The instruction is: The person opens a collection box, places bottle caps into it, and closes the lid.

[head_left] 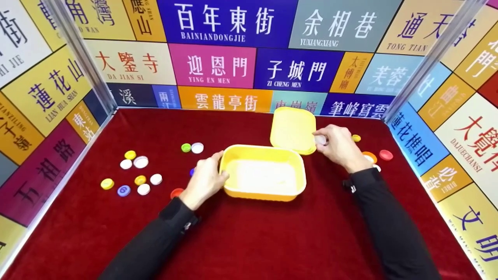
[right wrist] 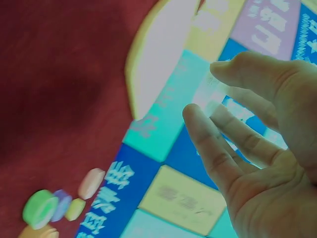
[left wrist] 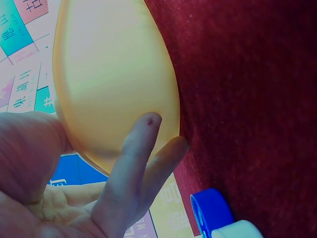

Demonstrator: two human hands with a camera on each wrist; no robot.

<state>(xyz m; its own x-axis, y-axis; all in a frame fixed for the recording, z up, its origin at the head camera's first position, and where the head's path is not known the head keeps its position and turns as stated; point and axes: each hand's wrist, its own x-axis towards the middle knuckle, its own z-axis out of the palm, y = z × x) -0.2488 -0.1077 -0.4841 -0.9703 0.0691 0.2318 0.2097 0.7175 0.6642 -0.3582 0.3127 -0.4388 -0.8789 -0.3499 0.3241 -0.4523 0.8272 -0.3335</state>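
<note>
An open yellow box [head_left: 263, 191] sits mid-table on the red cloth, its lid [head_left: 292, 129] standing up at the back. My left hand [head_left: 206, 178] rests against the box's left wall; in the left wrist view its fingers [left wrist: 138, 158] lie straight on the yellow box [left wrist: 114, 74]. My right hand [head_left: 339, 147] hovers by the lid's right edge and pinches a white cap [head_left: 320, 139] at its fingertips. The right wrist view is blurred; the right hand [right wrist: 218, 106] and the lid [right wrist: 158, 54] show there.
Several coloured caps lie at the left [head_left: 140, 180], with a green cap [head_left: 186, 147] and a white cap [head_left: 197, 147] behind the left hand. A red cap [head_left: 386, 154] and an orange cap [head_left: 369, 156] lie at the right. Printed walls [head_left: 218, 66] enclose the table.
</note>
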